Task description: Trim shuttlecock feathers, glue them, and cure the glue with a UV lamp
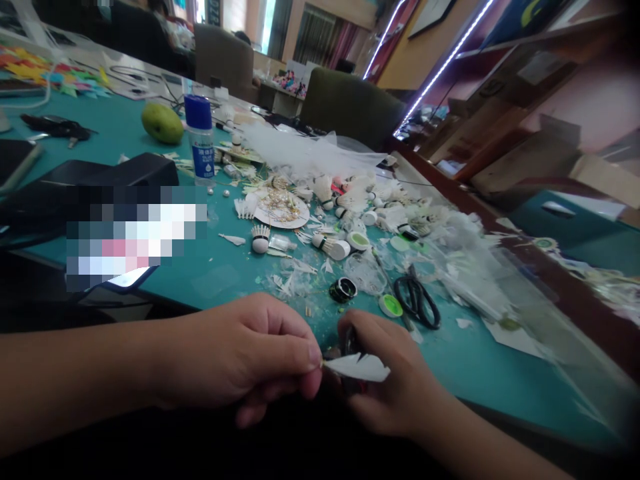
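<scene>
My left hand [273,357] is closed, thumb and forefinger pinching the quill end of a white feather [357,367]. The feather points right, and its vane has notched edges. Beside it, my right hand [395,373] is wrapped around dark-handled pliers [350,341], mostly hidden by the fingers and the feather. The tool's tip lies close to the left fingertips; whether it touches the quill I cannot tell. Both hands are just off the near edge of the green table [200,287]. Black-handled scissors [417,300] lie beyond my right hand.
Several shuttlecocks [260,239], loose feathers and clear plastic film [320,153] cover the table's middle. A round white dish [283,210] holds gold bits. A blue-capped glue bottle [200,140], a green mango [163,123], an open green-filled jar lid [390,305] and a phone [131,277] are around.
</scene>
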A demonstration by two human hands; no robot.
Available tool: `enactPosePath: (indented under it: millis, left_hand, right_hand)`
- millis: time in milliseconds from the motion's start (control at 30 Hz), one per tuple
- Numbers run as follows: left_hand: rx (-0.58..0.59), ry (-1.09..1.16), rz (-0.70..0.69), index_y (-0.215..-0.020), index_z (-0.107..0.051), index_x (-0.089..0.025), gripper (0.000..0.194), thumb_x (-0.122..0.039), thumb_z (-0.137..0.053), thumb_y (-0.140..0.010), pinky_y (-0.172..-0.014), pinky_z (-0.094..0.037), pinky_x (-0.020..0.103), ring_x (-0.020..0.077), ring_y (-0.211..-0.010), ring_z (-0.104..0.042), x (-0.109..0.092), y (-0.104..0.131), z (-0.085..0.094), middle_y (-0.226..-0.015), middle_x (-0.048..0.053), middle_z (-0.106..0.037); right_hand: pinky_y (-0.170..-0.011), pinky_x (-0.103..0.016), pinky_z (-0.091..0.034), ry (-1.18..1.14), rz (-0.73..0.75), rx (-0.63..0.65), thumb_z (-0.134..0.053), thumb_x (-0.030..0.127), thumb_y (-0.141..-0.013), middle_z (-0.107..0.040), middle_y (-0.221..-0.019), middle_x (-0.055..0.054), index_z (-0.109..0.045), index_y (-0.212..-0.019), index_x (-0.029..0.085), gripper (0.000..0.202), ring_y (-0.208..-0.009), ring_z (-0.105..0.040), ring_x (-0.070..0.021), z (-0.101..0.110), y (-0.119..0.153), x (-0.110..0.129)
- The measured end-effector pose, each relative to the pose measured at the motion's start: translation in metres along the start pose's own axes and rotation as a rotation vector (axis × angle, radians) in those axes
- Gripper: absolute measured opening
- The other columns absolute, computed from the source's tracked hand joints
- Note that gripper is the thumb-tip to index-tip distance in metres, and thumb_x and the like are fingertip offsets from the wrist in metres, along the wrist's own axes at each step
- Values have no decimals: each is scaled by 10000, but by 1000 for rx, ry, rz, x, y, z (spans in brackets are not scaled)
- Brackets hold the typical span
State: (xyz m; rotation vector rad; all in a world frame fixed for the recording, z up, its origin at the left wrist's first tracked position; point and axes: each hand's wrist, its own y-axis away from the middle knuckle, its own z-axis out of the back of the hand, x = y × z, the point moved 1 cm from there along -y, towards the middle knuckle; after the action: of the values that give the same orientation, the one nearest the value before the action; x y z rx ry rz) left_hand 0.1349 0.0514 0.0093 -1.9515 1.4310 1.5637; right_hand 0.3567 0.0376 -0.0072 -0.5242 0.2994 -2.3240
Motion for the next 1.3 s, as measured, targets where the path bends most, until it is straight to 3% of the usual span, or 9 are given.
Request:
enactPosePath:
  millis: [667, 1300]
  left_hand:
    - [58, 254, -54, -702, -613, -156, 228, -275, -576, -893, -406, -284, 171, 63, -390, -324, 13, -3, -10, -480, -77, -396]
    - [33, 282, -104, -715, -622, -153, 273, -333, -585, -916, -397, -256, 174, 59, -382, -332, 17, -3, -11, -467, -75, -402]
  right_hand:
    - [-494, -249, -290, -47, 17, -17, -569, 244, -702, -476, -647, 39, -440, -842, 217, 191, -518, -419, -117, -4, -1, 5]
    - [-450, -241, -292, -57, -7, -46, -565, 251, -698, -474, -579, 53, -448, -776, 220, 144, -464, -420, -105, -7, 1, 6]
